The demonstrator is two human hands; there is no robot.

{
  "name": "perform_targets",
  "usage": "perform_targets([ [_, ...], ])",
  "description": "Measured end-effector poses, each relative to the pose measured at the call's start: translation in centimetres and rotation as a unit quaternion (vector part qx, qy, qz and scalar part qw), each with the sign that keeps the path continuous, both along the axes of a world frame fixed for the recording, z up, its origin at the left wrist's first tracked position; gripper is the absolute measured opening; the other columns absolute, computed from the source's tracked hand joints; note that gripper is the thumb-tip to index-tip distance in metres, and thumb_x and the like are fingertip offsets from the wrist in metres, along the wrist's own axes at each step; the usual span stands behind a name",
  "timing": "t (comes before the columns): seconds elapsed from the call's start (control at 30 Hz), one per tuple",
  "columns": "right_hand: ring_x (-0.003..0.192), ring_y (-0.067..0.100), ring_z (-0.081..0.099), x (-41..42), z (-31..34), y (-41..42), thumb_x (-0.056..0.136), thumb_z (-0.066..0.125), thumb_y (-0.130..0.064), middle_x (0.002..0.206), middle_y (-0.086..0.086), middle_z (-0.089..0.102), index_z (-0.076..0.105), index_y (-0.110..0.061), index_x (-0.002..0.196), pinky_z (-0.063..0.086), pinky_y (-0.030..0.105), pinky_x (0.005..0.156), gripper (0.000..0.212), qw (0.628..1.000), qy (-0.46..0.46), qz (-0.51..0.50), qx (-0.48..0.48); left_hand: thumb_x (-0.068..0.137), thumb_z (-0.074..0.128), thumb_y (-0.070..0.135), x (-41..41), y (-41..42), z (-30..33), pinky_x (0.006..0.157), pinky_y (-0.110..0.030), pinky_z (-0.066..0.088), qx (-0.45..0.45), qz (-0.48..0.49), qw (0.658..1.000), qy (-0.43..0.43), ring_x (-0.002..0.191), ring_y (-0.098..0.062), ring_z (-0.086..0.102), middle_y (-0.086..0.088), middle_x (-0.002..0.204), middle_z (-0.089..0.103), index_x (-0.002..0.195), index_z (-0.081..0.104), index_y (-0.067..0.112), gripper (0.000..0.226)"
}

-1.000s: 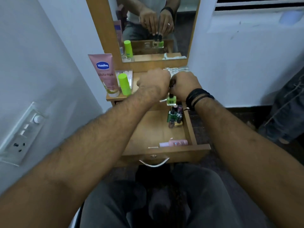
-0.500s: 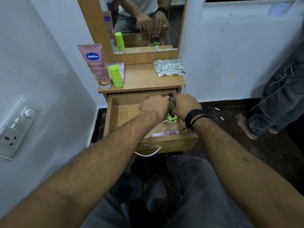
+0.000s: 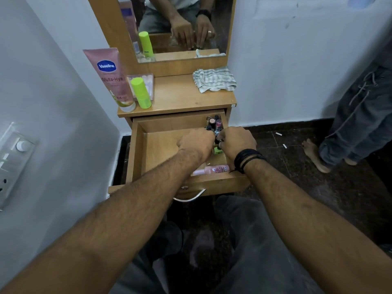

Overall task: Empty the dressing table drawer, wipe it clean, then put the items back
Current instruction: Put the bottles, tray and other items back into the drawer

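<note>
Wooden drawer (image 3: 161, 145) is partly refilled: your left hand (image 3: 196, 143) and right hand (image 3: 236, 141) pinch small bottles (image 3: 218, 149) inside; tube (image 3: 110, 77) waits above it.

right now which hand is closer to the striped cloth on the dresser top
Right. The right hand sits in the drawer's right side, roughly below the striped cloth. The left hand is just beside it, further left of the cloth.

A home bedroom corner: wooden dressing table (image 3: 178, 96) with mirror (image 3: 180, 24), toiletries, white walls.
</note>
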State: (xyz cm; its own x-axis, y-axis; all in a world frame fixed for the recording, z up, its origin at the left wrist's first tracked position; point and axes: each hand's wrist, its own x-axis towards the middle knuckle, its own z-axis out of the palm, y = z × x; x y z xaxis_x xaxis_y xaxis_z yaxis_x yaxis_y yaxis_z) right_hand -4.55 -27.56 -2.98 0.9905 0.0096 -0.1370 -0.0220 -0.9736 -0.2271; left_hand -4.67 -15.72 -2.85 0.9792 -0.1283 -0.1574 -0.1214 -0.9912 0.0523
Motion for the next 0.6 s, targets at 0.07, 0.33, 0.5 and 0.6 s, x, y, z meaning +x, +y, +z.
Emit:
perform_targets([
  [0.07, 0.11, 0.032, 0.062, 0.1, -0.4, 0.0, 0.095, 0.061, -0.025, 0.118, 0.007, 0.068, 0.069, -0.026, 0.121, 0.055, 0.045, 0.093, 0.027, 1.0, 0.004, -0.002, 0.003, 0.091, 0.063, 0.01, 0.1, 0.0, -0.2, 0.063, -0.04, 0.046, -0.004, -0.002, 1.0, 0.005, 0.084, -0.025, 0.052, 0.0, 0.092, 0.054, 0.109, 0.069, 0.02, 0.021],
  [0.33, 0.11, 0.032, 0.062, 0.4, -1.2, -0.1, 0.095, 0.06, -0.024, 0.12, 0.007, 0.067, 0.067, -0.024, 0.123, 0.053, 0.045, 0.095, 0.029, 1.0, 0.002, 0.009, 0.003, 0.091, 0.063, 0.012, 0.3, 0.2, -0.7, 0.067, -0.044, 0.048, -0.016, -0.01, 1.0, 0.013, 0.088, -0.026, 0.053, -0.002, 0.094, 0.053, 0.118, 0.065, 0.023, 0.029],
  [0.5, 0.11, 0.031, 0.062, 0.2, -1.3, -0.3, 0.095, 0.061, -0.021, 0.12, 0.007, 0.068, 0.067, -0.024, 0.123, 0.053, 0.046, 0.095, 0.029, 1.0, -0.004, -0.004, 0.026, 0.092, 0.064, 0.015, 0.2, 0.5, -0.2, 0.067, -0.043, 0.045, -0.018, -0.005, 1.0, 0.022, 0.096, -0.028, 0.057, -0.002, 0.096, 0.051, 0.122, 0.063, 0.024, 0.031],
  [0.6, 0.11, 0.03, 0.062, 0.0, -0.9, -0.5, 0.094, 0.063, -0.025, 0.119, 0.005, 0.068, 0.066, -0.026, 0.123, 0.054, 0.045, 0.095, 0.029, 0.999, -0.008, -0.009, 0.038, 0.092, 0.061, 0.011, -0.1, 0.5, 0.2, 0.065, -0.042, 0.042, -0.02, -0.006, 1.0, 0.017, 0.094, -0.029, 0.056, -0.001, 0.09, 0.047, 0.121, 0.06, 0.021, 0.031],
])
